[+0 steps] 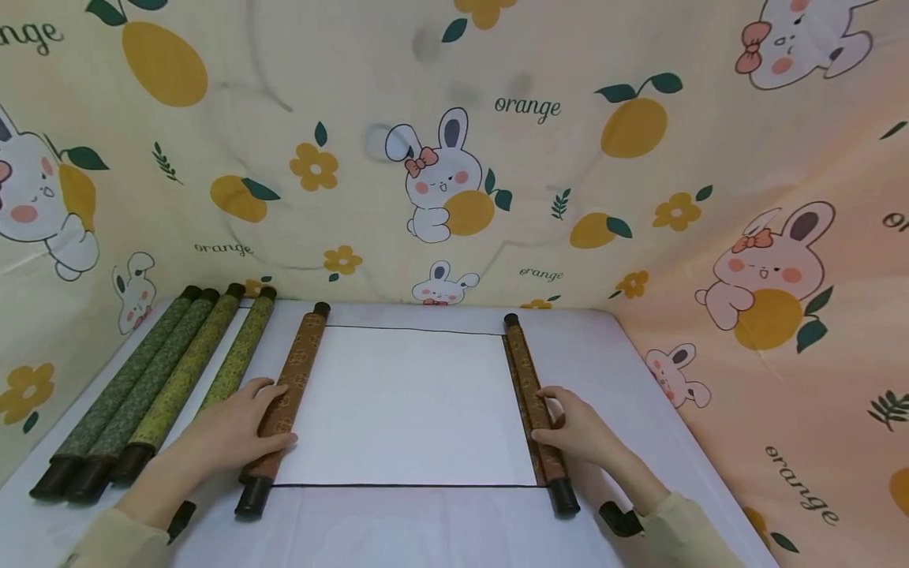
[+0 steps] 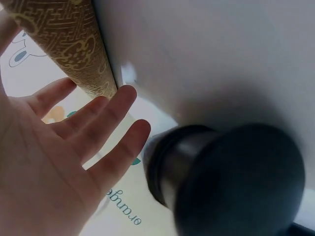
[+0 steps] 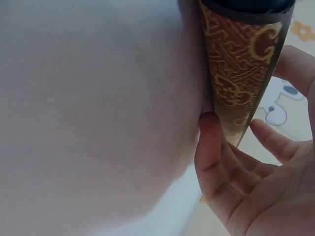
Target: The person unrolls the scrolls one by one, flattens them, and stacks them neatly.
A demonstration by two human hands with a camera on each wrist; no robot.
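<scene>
Pale sleeves (image 1: pixel 117 543) nearest, left hand (image 1: pixel 237 426) and right hand (image 1: pixel 584 426) pinch brown rollers (image 1: pixel 304 355) flanking the unrolled white scroll (image 1: pixel 412 406).

This looks like a small screened-off work corner, though whether it sits in a home or a studio cannot be told. Creased sheeting (image 1: pixel 369 225) printed with rabbits (image 1: pixel 433 185), oranges (image 1: pixel 634 128) and flowers (image 1: pixel 314 166) closely borders a white-covered desk (image 1: pixel 426 525).
</scene>
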